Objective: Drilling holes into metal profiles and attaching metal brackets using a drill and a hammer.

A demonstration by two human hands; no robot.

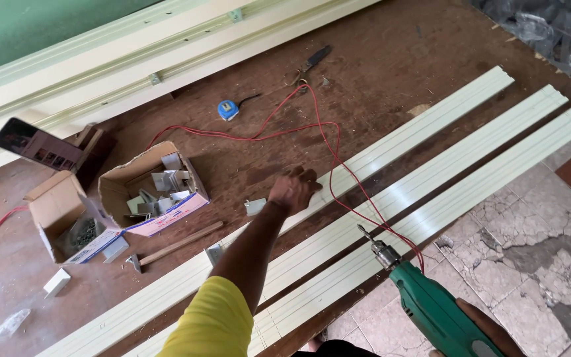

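Three pale strips [391,198] lie along the desk [378,73]; the left hand [293,190] presses the farthest, fingers curled, holding nothing, while the right hand [490,330] grips a green drill [431,307] (red cord [299,129] trailing).

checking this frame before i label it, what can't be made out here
Head view only:
- Right hand: cut off by the bottom edge and mostly behind the green drill, so its grip is unclear.
- Left hand: seen from the back; whatever lies under the palm is hidden.
- Open cardboard boxes: the small metal parts inside are too small to identify.
- Phone screen: too small to read.
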